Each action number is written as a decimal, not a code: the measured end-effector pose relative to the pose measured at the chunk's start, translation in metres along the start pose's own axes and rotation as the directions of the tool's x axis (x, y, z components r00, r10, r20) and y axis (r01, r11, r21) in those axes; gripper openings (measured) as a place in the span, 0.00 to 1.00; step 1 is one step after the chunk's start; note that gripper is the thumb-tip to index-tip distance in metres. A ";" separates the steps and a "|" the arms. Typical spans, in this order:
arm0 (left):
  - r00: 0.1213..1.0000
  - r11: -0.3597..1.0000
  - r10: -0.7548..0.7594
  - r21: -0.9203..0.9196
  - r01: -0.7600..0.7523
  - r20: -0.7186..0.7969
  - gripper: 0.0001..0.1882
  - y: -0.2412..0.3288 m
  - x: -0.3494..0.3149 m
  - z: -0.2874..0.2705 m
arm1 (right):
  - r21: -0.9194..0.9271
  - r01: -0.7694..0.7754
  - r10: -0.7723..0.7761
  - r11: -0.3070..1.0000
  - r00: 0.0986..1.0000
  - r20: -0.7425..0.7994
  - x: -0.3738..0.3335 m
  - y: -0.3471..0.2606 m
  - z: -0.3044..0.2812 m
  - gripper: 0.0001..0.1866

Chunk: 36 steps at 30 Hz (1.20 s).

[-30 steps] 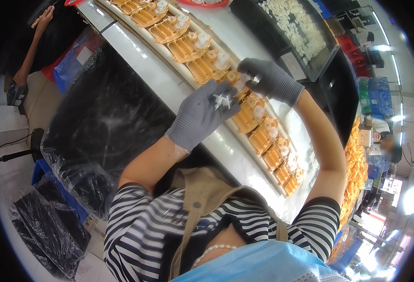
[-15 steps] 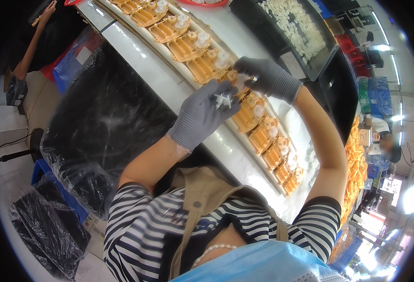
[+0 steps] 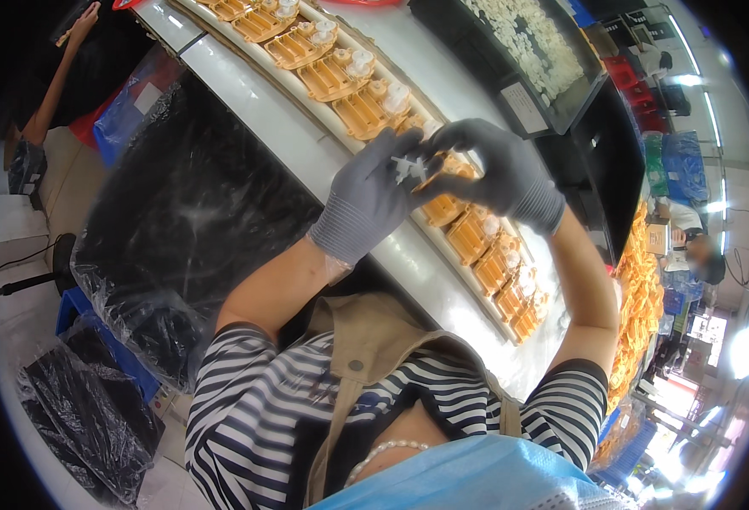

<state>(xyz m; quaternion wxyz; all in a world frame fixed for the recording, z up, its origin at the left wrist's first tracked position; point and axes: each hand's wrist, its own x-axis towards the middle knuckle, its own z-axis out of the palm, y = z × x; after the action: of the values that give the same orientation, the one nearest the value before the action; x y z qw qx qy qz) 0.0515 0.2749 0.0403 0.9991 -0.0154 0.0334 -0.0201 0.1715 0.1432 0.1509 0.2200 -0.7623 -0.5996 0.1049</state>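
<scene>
My left hand, in a grey knitted glove, is curled palm up around several small white plastic parts, branched in shape. Beside it on the right is my right hand, gloved the same way. Its thumb and forefinger arch apart, their tips close to the left fingers and the white parts; nothing shows between them but the orange housings below. Both hands hover over a row of orange plastic housings lying in a long pale tray. Clear plastic pieces sit at the right end of the housings.
Beyond the row stands a black bin of small whitish parts. Orange parts are heaped at the right. Black plastic sheeting covers something left of the white table. Another person's arm shows at the upper left.
My right hand has drawn back from a housing and its clear piece, and its fingers have turned toward my left hand. The row of housings has shifted slightly up and left in view.
</scene>
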 end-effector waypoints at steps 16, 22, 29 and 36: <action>0.998 0.998 -0.059 0.011 0.059 -0.026 0.23 -0.033 -0.011 0.005 | 0.333 -0.200 0.249 0.922 0.962 -0.112 -0.054 0.010 -0.014 0.15; 0.975 0.985 -0.150 0.055 0.161 -0.166 0.21 -0.040 -0.016 0.004 | -0.112 -0.188 0.195 0.976 0.979 0.053 -0.054 0.047 -0.013 0.17; 0.983 0.988 -0.150 0.001 0.151 -0.108 0.21 -0.045 -0.021 -0.004 | -0.183 -0.058 0.087 0.981 0.984 0.155 -0.043 0.063 0.006 0.19; 0.992 0.991 -0.122 -0.059 0.119 -0.037 0.23 -0.055 -0.032 -0.010 | -0.209 -0.081 0.133 0.974 0.960 0.246 -0.039 0.068 0.012 0.25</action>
<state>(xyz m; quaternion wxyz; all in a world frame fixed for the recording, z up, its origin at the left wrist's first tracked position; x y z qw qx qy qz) 0.0166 0.2207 0.0339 0.9944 -0.0451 0.0532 -0.0798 0.2155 0.0952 0.1050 0.0575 -0.7916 -0.5882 0.1552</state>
